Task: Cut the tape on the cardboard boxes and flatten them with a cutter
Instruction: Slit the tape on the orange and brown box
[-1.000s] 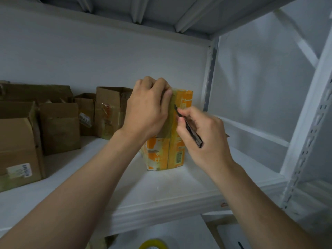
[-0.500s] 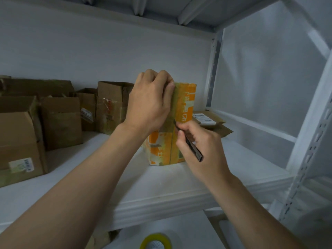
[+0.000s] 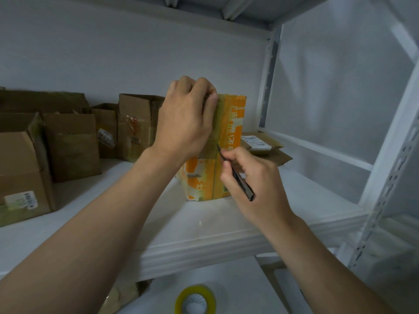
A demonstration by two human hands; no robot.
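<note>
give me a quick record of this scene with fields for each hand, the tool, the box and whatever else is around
left hand: grips the top of the orange box
right hand: holds the cutter like a pen
cutter: blade tip on the taped seam, about midway down the front
orange box: upright on the white shelf
others: brown boxes at left; flat cardboard behind at right; tape roll below the shelf

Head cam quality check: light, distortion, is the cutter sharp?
Head view: dim, flat, cool-toned light, no glare; wide-angle bending on the shelf upright at right; orange box and cutter reasonably sharp; tape roll at the bottom edge soft.
</note>
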